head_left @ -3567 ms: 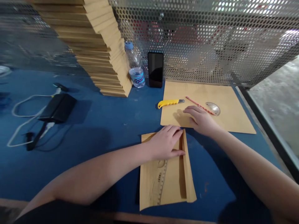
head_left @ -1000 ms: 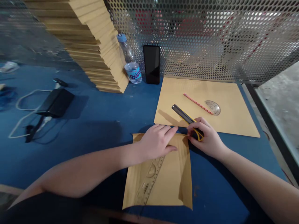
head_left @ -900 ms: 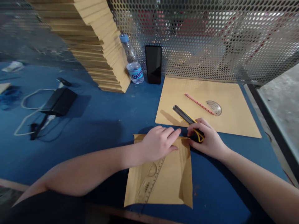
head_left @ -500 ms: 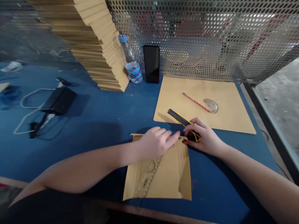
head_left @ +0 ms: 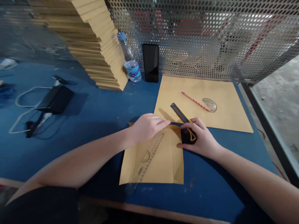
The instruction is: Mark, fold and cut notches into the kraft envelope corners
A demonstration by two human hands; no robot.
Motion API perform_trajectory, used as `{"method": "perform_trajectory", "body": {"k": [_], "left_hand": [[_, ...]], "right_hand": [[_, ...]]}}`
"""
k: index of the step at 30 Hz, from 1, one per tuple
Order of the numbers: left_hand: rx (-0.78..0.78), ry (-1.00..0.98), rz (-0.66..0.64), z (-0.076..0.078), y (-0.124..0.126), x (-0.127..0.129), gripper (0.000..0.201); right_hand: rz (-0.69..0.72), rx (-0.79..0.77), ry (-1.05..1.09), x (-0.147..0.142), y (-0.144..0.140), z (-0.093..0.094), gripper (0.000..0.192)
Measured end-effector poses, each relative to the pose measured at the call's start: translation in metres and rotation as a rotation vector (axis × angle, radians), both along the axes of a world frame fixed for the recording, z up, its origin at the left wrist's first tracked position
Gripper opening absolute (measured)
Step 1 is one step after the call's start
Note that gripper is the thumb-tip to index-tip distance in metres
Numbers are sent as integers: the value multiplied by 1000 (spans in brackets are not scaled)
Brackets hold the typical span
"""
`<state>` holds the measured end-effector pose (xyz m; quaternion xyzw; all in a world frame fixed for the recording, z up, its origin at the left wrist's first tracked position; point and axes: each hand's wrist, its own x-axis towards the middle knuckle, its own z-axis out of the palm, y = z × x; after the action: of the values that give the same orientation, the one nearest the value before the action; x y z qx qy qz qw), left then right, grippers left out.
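The left hand (head_left: pixel 147 127) lies flat on the far edge of the folded sheet (head_left: pixel 161 158), its fingers (head_left: pixel 163 123) together and stretched, pressing the paper to the bench (head_left: pixel 98 118). A clear ruler (head_left: pixel 147 157) lies on the sheet, just below these fingers. The right hand (head_left: pixel 198 140) has its fingers clamped on the cutter (head_left: pixel 182 115) at the right edge of the sheet. The fold looks already made; I see no cut in the paper, so the cutting seems not yet done
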<state>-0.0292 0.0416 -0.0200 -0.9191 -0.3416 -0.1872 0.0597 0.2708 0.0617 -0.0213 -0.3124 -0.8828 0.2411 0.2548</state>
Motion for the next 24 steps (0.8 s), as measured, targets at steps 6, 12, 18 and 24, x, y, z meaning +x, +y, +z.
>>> {"method": "perform_trajectory", "body": {"k": [6, 12, 18, 24], "left_hand": [[-13, -11, -90, -2, 2, 2, 28], [-85, -122, 58, -7, 13, -3, 29], [-151, -270, 32, 10, 10, -6, 21], [-199, -367, 20, 19, 3, 0, 20]], "right_hand": [[3, 21, -6, 2, 4, -2, 60], [-10, 35, 11, 3, 2, 2, 54], [-34, 43, 79, 6, 5, 6, 43], [-18, 48, 84, 6, 5, 5, 52]]}}
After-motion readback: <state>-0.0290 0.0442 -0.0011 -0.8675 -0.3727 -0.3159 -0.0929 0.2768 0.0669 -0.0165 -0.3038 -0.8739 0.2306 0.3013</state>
